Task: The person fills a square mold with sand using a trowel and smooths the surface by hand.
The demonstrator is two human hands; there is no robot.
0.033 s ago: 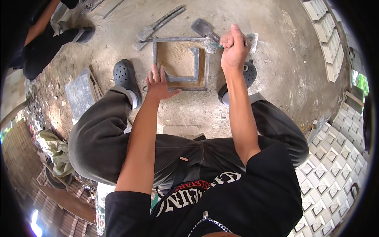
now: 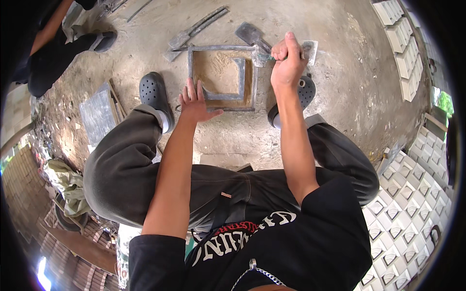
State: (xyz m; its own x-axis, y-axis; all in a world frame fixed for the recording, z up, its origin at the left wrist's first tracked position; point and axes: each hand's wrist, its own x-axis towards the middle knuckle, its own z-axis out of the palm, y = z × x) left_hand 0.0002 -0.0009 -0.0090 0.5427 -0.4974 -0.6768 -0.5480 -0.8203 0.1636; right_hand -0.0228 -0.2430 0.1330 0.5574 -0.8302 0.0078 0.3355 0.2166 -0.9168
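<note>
A square mould with a grey metal rim (image 2: 190, 63) lies on the floor between my feet. It holds a sandy-brown layer and a dark grey curved, L-shaped piece (image 2: 241, 80). My left hand (image 2: 194, 104) rests with spread fingers at the mould's near left corner. Above the far right corner, my right hand (image 2: 289, 63) is closed, thumb up, round the green handle of a brush (image 2: 260, 56). The brush's whitish, clumped head touches or hangs just over the rim; I cannot tell which.
Beyond the mould lie a grey trowel (image 2: 250, 35) and long flat bars (image 2: 199, 31). A pale plate (image 2: 311, 52) sits behind my right hand. Dark boards (image 2: 102, 114) are at left. White patterned blocks (image 2: 403, 203) stand at right. Another person's leg (image 2: 63, 60) shows far left.
My right hand has dropped very slightly toward me, with the brush still in it. The left hand and the mould have stayed in place.
</note>
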